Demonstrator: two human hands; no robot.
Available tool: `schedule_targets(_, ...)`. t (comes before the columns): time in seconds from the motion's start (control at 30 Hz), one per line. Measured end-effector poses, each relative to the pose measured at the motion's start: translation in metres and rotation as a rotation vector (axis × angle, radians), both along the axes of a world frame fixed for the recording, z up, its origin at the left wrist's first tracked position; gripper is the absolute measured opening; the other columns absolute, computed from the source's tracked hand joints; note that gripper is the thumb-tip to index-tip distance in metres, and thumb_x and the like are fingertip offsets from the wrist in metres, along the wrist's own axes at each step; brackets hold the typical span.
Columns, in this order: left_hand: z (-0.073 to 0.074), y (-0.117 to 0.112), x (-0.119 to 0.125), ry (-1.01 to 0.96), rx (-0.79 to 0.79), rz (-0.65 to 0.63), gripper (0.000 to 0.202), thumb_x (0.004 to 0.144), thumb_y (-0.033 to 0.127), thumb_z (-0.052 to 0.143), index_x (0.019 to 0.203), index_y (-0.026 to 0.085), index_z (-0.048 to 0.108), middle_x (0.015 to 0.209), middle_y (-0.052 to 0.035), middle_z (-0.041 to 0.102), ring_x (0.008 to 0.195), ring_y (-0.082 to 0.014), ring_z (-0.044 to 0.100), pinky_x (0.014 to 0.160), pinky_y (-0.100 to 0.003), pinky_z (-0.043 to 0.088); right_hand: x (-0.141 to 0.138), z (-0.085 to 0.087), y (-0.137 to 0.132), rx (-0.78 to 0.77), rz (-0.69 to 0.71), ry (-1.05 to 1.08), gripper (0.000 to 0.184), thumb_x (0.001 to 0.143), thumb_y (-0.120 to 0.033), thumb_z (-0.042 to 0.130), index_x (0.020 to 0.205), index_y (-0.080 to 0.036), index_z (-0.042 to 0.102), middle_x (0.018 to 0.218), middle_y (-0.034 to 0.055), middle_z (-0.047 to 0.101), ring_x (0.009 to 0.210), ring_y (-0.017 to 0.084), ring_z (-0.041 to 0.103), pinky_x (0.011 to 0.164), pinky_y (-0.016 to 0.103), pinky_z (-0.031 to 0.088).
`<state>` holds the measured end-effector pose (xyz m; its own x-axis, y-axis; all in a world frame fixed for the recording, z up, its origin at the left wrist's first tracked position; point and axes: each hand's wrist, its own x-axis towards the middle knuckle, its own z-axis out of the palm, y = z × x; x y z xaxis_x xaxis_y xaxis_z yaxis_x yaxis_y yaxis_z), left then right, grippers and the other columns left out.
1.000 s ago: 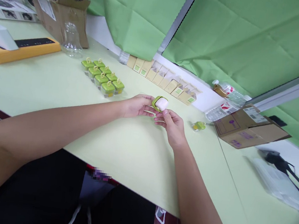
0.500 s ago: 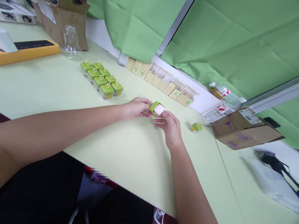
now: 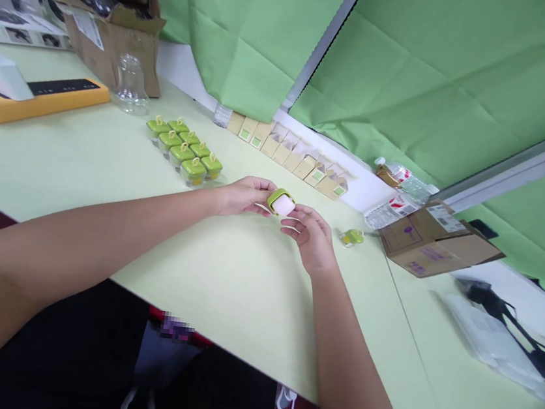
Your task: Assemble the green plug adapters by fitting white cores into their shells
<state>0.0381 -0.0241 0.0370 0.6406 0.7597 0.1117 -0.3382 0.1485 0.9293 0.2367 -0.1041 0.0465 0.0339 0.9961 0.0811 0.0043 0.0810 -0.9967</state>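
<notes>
Above the table, in the middle of the head view, is a small square green lid [image 3: 277, 196] with a pale pinkish-white block [image 3: 283, 205] set in it, its underside turned towards me. My left hand [image 3: 248, 196] grips the lid at its left edge, fingers closed round it. On the other side, my right hand [image 3: 312, 235] has its thumb and forefinger at the pale block's right edge, the other fingers curled below. Several small clear containers with green ring-topped lids [image 3: 183, 153] stand in two rows to the left. One similar green-topped container [image 3: 352, 237] lies to the right.
A row of small cardboard boxes [image 3: 286, 151] lines the wall. Plastic bottles [image 3: 406, 180] and a cardboard carton [image 3: 436, 239] are at the right. Back left are a clear plastic bottle-shaped piece [image 3: 132, 87], a yellow device [image 3: 62, 102] and an open carton [image 3: 108, 48].
The green lid has turned slightly, so more of the pale block faces me. Both hands stay around it. The whole view has shifted a little.
</notes>
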Motion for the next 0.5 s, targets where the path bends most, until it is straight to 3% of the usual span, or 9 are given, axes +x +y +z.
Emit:
schedule_targets(0.17,-0.007,0.003,0.006,0.182,0.239,0.102,0.023,0.079,0.035,0.075,0.080,0.014,0.066,0.079,-0.0038,0.067,0.070,-0.0132,0.063,0.068,-0.028,0.053,-0.012,0.005,-0.003,0.005,-0.024,-0.071,0.037,0.080,-0.054,0.070,0.101,-0.023,0.070,0.106,0.0052,0.070,0.087,0.020,0.069,0.075,0.036,0.060)
schedule_targets(0.33,-0.011,-0.010,0.014,0.346,0.575,0.242,0.015,0.088,0.030,0.060,0.082,0.017,0.064,0.080,-0.0021,0.065,0.064,-0.0117,0.060,0.061,-0.024,0.048,-0.025,-0.002,-0.002,-0.108,0.009,-0.045,0.037,0.071,-0.044,0.080,0.097,-0.022,0.064,0.092,0.0023,0.072,0.076,0.018,0.070,0.078,0.039,0.060)
schedule_targets(0.5,-0.005,-0.019,0.016,0.415,0.807,0.357,0.014,0.089,0.028,0.058,0.084,0.017,0.066,0.091,-0.0035,0.064,0.075,-0.0132,0.060,0.069,-0.026,0.049,-0.029,-0.002,-0.002,-0.116,0.025,0.064,0.024,0.071,-0.033,0.075,0.089,-0.021,0.064,0.083,0.0008,0.071,0.072,0.017,0.068,0.077,0.036,0.058)
